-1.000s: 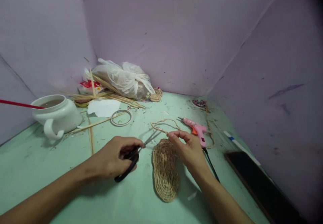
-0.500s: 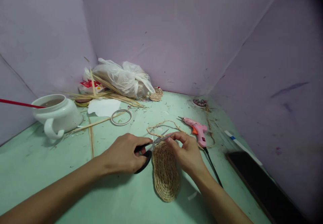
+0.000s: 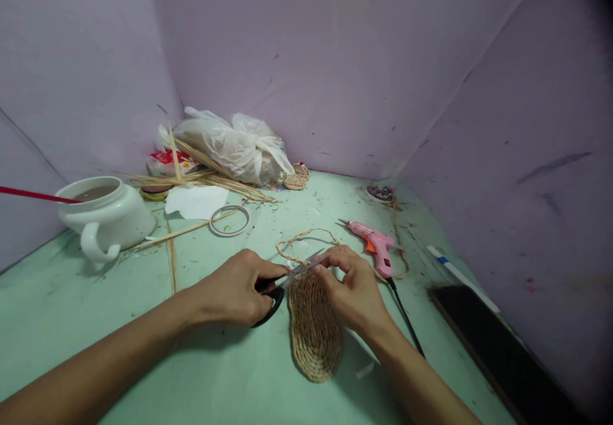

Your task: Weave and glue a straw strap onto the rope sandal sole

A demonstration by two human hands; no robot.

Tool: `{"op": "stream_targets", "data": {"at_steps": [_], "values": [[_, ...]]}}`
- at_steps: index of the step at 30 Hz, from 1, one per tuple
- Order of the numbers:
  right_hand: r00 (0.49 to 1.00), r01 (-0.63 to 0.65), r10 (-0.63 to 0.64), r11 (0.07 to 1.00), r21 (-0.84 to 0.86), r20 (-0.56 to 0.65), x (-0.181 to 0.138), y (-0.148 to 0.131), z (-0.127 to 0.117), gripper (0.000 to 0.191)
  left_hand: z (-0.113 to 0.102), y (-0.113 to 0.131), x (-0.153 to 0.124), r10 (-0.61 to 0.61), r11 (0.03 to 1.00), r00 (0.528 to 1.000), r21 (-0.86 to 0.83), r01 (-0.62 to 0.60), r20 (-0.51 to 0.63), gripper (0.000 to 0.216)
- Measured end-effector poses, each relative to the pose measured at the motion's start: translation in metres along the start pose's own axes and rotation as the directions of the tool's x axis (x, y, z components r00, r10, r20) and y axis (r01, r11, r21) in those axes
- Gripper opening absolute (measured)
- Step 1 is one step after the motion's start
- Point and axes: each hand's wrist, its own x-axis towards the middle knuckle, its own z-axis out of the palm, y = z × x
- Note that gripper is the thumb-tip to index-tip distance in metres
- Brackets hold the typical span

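Observation:
A woven straw sole-shaped mat [image 3: 313, 329] lies on the green table [image 3: 96, 310] in front of me. My left hand [image 3: 234, 288] is closed on black-handled scissors [image 3: 282, 283], whose blades point right across the mat's far end. My right hand [image 3: 352, 288] pinches the braided straw cord [image 3: 301, 237] at the mat's top edge, right at the scissor tips. The loose cord loops away toward the back.
A pink glue gun [image 3: 376, 245] with a black cable lies right of my hand. A white ceramic pot [image 3: 108, 217] stands at left, a tape ring [image 3: 230, 221], straw stalks and a plastic bag [image 3: 230, 147] behind. A dark slab [image 3: 498, 348] lies at right. Lilac walls enclose the table.
My left hand has brought the scissors rightward to the mat's top end, meeting my right hand, which lowered onto the mat with the cord.

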Motion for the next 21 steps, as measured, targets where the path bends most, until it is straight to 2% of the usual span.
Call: {"op": "stream_targets", "data": {"at_steps": [4, 9, 11, 17, 21], "values": [[1.0, -0.002, 0.002, 1.0, -0.018, -0.01, 0.001, 0.002, 0.0, 0.016, -0.002, 0.001, -0.001, -0.016, 0.994, 0.999, -0.109, 0.022, 0.051, 0.013], [0.999, 0.033, -0.033, 0.999, -0.025, 0.014, 0.0, 0.002, 0.001, 0.013, -0.003, 0.001, 0.001, 0.009, 0.999, 1.0, 0.038, -0.007, -0.03, 0.013], [0.999, 0.048, -0.047, 0.998, -0.046, 0.015, 0.0, 0.001, 0.002, 0.014, -0.001, -0.001, 0.003, 0.004, 0.999, 0.999, 0.044, -0.002, -0.038, 0.013], [0.999, 0.052, -0.052, 0.995, -0.08, 0.003, 0.002, 0.0, 0.002, 0.015, 0.002, -0.008, 0.005, -0.014, 0.986, 0.999, -0.162, 0.022, 0.047, 0.009], [0.998, 0.055, -0.055, 0.993, -0.102, 0.005, 0.003, 0.001, 0.0, 0.016, 0.001, -0.009, 0.005, -0.037, 0.973, 0.996, -0.226, 0.055, 0.085, 0.012]]}}
